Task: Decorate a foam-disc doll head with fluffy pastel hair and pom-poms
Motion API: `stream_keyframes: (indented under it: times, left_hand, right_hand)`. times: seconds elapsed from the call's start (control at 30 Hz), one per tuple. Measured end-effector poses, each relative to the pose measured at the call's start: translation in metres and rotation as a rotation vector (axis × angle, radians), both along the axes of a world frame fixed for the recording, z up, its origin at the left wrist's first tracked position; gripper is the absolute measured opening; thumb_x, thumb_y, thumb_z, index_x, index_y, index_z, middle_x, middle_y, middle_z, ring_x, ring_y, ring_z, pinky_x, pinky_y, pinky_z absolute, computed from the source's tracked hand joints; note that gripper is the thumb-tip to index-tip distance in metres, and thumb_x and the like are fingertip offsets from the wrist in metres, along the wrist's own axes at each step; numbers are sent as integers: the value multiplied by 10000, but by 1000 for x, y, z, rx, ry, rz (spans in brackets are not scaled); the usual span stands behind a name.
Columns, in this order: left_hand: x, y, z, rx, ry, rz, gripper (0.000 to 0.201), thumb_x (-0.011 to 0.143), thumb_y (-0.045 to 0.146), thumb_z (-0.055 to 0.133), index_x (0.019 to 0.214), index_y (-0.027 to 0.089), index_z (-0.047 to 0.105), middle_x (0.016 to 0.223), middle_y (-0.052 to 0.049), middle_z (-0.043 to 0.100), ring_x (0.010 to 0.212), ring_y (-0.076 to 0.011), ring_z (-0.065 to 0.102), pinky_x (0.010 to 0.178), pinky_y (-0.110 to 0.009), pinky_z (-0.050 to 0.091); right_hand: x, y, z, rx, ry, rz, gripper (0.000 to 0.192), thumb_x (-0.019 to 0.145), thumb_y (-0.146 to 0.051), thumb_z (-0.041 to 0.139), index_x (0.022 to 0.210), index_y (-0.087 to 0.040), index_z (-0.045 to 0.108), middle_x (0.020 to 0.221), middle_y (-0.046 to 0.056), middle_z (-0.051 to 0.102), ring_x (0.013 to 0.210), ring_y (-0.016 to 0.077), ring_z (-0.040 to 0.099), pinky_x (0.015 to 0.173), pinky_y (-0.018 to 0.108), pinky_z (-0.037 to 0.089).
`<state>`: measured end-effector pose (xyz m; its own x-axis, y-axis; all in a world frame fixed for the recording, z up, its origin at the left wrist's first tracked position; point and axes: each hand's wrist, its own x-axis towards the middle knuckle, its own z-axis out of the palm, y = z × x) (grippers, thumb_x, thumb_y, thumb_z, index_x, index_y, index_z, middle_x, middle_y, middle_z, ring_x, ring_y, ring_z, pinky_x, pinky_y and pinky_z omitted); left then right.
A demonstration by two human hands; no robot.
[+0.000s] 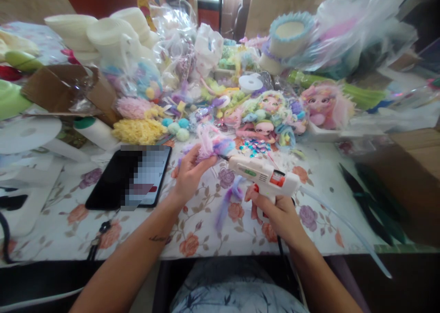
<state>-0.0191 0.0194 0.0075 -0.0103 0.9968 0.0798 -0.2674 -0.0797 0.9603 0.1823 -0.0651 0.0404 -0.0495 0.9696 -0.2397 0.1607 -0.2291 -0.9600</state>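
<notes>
My right hand (273, 207) is wrapped round the handle of a white hot glue gun (254, 171), with a finger at its red trigger. A long clear glue stick (347, 226) sticks out of the gun's back end. In my left hand (192, 171) is a fluffy bundle of pink, lilac and blue yarn (215, 141), pinched between thumb and fingers. The gun's dark nozzle (224, 157) points at the bundle, close to my left thumb; whether it touches is unclear. Below, a purple fuzzy strand (228, 200) lies on the floral tablecloth (202, 221).
A phone (130, 178) lies left of my left arm. Dark-handled scissors or pliers (369, 203) rest at the right beside a cardboard box (412, 166). Behind my hands are loose sequins (255, 147), doll heads (270, 102), pompoms (178, 130), yellow yarn (139, 130) and plastic bags.
</notes>
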Motion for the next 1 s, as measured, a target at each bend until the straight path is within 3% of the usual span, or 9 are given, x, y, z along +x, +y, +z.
stream_keyframes:
  times: [0.37,1.0]
  left_hand:
    - [0,-2,4,-14,3,-16,192,762,303,785,927,215,742,833,-1,706,759,-161,617,712,-258,475]
    - [-1,1,-3,23,34,-17,177,778,305,773,921,216,717,814,16,677,739,-145,591,699,-249,454]
  right_hand:
    - [-1,0,1,15,20,-10,246,835,-431,655,772,-197,613,526,-31,571,422,111,498,393,218,361]
    - [2,-3,0,-15,-37,2,297,840,-484,607,774,-195,618,480,-29,563,400,105,474,386,215,340]
